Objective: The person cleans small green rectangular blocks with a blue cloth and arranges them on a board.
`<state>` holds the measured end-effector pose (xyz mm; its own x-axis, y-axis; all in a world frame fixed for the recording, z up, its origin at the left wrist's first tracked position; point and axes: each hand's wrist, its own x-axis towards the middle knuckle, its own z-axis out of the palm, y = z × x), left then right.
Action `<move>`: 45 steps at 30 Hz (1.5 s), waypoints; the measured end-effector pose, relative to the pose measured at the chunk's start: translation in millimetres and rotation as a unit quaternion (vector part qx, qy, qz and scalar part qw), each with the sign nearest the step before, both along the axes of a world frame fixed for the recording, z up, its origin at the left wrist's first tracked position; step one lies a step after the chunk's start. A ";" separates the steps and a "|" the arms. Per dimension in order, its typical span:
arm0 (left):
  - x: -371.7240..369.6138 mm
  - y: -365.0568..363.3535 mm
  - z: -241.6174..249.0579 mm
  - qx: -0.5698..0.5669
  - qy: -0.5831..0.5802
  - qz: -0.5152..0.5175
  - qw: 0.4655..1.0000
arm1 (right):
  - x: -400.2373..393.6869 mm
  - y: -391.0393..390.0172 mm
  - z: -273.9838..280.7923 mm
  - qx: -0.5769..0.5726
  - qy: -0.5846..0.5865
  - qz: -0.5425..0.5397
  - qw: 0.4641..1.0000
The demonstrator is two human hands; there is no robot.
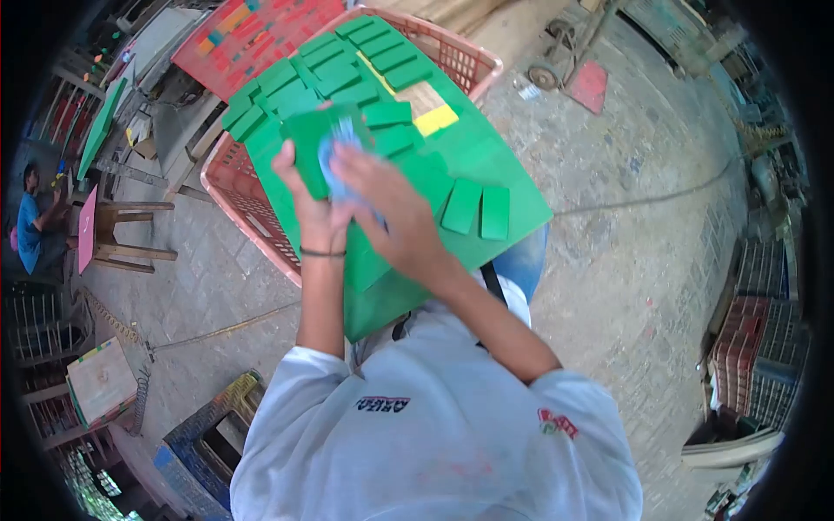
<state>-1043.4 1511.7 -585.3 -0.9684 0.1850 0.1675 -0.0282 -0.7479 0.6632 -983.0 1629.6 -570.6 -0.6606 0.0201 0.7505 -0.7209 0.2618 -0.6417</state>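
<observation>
My left hand [306, 198] grips a flat green block [302, 143] from below and the side, above the green board [400, 291]. Pressed against the block's face is a light-blue cloth [339, 149], bunched under the closed fingers of my right hand [387, 195]; motion blurs both. Many more green blocks [334, 74] lie in rows on the far part of the board. Two green blocks [478, 208] lie side by side near its right edge. Among the rows are a bare wood patch [421, 97] and a yellow piece [436, 120].
The board rests on a pink plastic crate [239, 195]. Behind it leans a red panel [248, 48]. A cable [643, 201] runs across the concrete floor. A person [39, 221] sits at far left near a pink-topped stool [109, 230]. Stacked crates [751, 334] stand at right.
</observation>
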 end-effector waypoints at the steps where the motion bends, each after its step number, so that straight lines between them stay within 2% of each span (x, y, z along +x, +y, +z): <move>1: 3.1 -3.1 1.5 -0.038 -0.002 0.041 0.998 | 4.8 6.8 -4.0 0.000 0.006 0.007 1.000; 3: 11.2 -8.4 0.2 -0.038 -0.030 0.069 0.996 | 24.8 29.9 -15.1 -0.008 -0.214 0.118 0.970; 4: 13.0 -6.6 4.7 -0.033 -0.050 0.091 0.994 | 19.9 38.8 -4.3 -0.037 -0.220 0.072 0.972; 5: 19.2 -1.0 10.8 -0.070 -0.019 0.110 0.991 | 12.6 45.9 9.7 -0.068 -0.230 0.020 0.971; 6: 22.0 2.1 8.4 -0.070 -0.026 0.106 0.992 | -2.0 47.4 23.9 -0.068 -0.236 0.017 0.969; 8: 21.5 12.6 5.8 -0.053 0.013 0.006 0.999 | -33.6 44.1 46.1 -0.049 0.030 -0.045 0.997; 9: 19.8 16.9 6.1 -0.052 0.013 -0.002 0.999 | -33.7 33.7 38.4 -0.047 0.029 -0.053 0.997; 12: 8.3 19.2 11.6 -0.015 -0.047 0.090 0.995 | -29.8 9.3 -10.2 0.007 0.024 -0.048 0.999; 14: 2.4 -1.7 -0.3 -0.019 -0.036 0.089 0.995 | -3.5 13.3 -31.3 0.039 -0.066 0.031 0.997; 15: 5.9 -12.2 -6.1 -0.033 -0.039 0.077 0.996 | 5.0 22.4 -32.3 0.037 -0.068 0.038 0.996; 17: 10.5 -14.9 2.6 -0.021 -0.049 0.100 0.994 | 12.6 44.0 -30.3 0.042 -0.184 0.077 0.979; 18: 14.3 -14.0 5.8 -0.008 -0.063 0.110 0.992 | 7.2 46.9 -13.8 -0.008 -0.180 0.043 0.983; 19: 13.9 -11.5 5.1 -0.003 -0.043 0.076 0.996 | -4.4 51.8 5.7 -0.056 -0.176 0.005 0.983; 20: 16.3 -4.1 6.6 -0.001 -0.047 0.071 0.996 | -20.4 52.6 14.6 -0.054 -0.179 -0.001 0.982; 22: 17.7 12.8 11.7 0.030 -0.047 0.041 0.998 | -48.8 43.4 26.0 0.048 0.030 -0.063 0.996; 23: 3.7 2.1 -11.5 0.304 -0.007 -0.141 0.942 | -47.5 35.0 21.0 0.049 0.030 -0.070 0.996; 24: 7.2 8.4 -5.1 0.303 -0.007 -0.144 0.942 | -44.2 23.7 8.8 0.067 0.016 -0.052 0.996; 25: 13.5 17.3 6.5 0.186 -0.052 -0.018 0.981 | -40.3 16.0 -1.7 0.084 0.003 -0.030 0.996; 26: 14.2 21.0 14.1 0.068 -0.091 0.117 0.987 | -30.1 14.6 -10.2 0.085 0.010 -0.022 0.996; 27: 9.3 13.8 7.3 0.072 -0.084 0.127 0.986 | -13.7 16.4 -18.7 0.115 -0.033 0.003 0.993; 28: 8.2 0.7 -8.8 0.064 -0.071 0.095 0.991 | 0.7 20.2 -24.1 0.140 -0.084 0.025 0.986; 29: 8.9 -9.2 -18.4 0.056 -0.062 0.062 0.995 | 7.7 32.2 -24.8 0.139 -0.086 0.032 0.986; 31: 6.4 -16.8 -16.9 0.083 -0.053 0.052 0.994 | 11.1 60.3 -13.7 0.137 -0.179 0.151 0.963; 32: 8.6 -18.1 -16.0 0.106 -0.051 0.031 0.993 | 7.0 66.4 -3.3 0.092 -0.187 0.094 0.973; 33: 10.2 -15.6 -11.5 0.081 -0.039 0.014 0.996 | -2.8 72.2 15.0 0.049 -0.196 0.033 0.979; 34: 12.4 -8.7 -7.8 0.083 -0.041 0.007 0.996 | -16.7 71.7 26.0 0.050 -0.198 0.025 0.979; 36: 15.9 8.9 -1.6 0.054 -0.053 -0.022 0.997 | -42.1 52.0 41.8 0.032 0.030 -0.036 0.998; 37: 11.8 14.2 -14.8 0.029 -0.135 0.073 0.988 | -41.6 33.8 39.5 0.032 0.031 -0.043 0.998; 39: 8.0 10.9 -30.9 0.059 -0.128 0.042 0.989 | -33.2 -2.1 23.5 0.122 0.051 -0.037 0.990; 40: 5.8 5.8 -34.3 0.090 -0.120 0.019 0.988 | -23.9 -5.8 13.9 0.121 0.054 -0.034 0.991; 42: 1.9 -3.3 -32.1 0.126 -0.104 0.011 0.986 | -4.6 -9.4 -0.4 0.088 0.031 0.021 0.995; 43: 5.0 -9.1 -26.6 0.093 -0.085 0.013 0.992 | 6.2 -0.6 -0.1 0.087 0.032 0.032 0.995; 44: 8.1 -14.8 -23.7 0.058 -0.070 0.012 0.996 | 17.2 16.9 0.2 0.096 -0.083 0.137 0.982; 45: 6.2 -18.0 -26.3 0.073 -0.055 0.025 0.995 | 18.8 27.5 2.1 0.106 -0.191 0.237 0.947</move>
